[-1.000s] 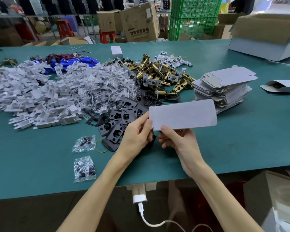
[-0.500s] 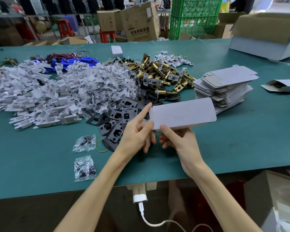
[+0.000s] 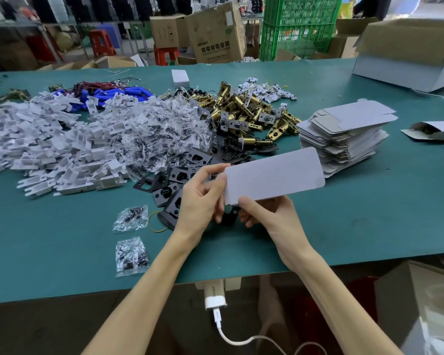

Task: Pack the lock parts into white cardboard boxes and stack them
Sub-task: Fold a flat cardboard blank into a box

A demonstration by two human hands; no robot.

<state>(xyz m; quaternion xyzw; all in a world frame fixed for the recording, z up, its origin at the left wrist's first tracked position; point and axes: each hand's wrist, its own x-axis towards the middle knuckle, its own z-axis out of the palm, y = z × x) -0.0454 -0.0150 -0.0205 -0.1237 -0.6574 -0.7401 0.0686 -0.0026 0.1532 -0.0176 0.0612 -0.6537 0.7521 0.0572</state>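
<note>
**Box (image 3: 273,175) flat in both hands**

It is hanging just above the table (image 3: 369,213), over the near plates (image 3: 169,193). The left hand (image 3: 203,201) is pinching its left end, and the right hand (image 3: 269,216) is gripping its lower edge.

**What I cannot make out from here**

Of the right hand (image 3: 269,216) I see the thumb on the flat white box (image 3: 272,175); its fingertips go behind the card. The left hand (image 3: 200,198) covers part of the black plates (image 3: 169,193) beneath it. The small bags (image 3: 131,218) left of the left hand hold dark bits too small for me to name. Farther left, the white plastic pile (image 3: 49,144) runs off the frame. Right of the right hand, an open white box (image 3: 436,130) is cut off, its contents dark and unclear. Beyond it, the big carton (image 3: 408,47) is cropped too.
</note>
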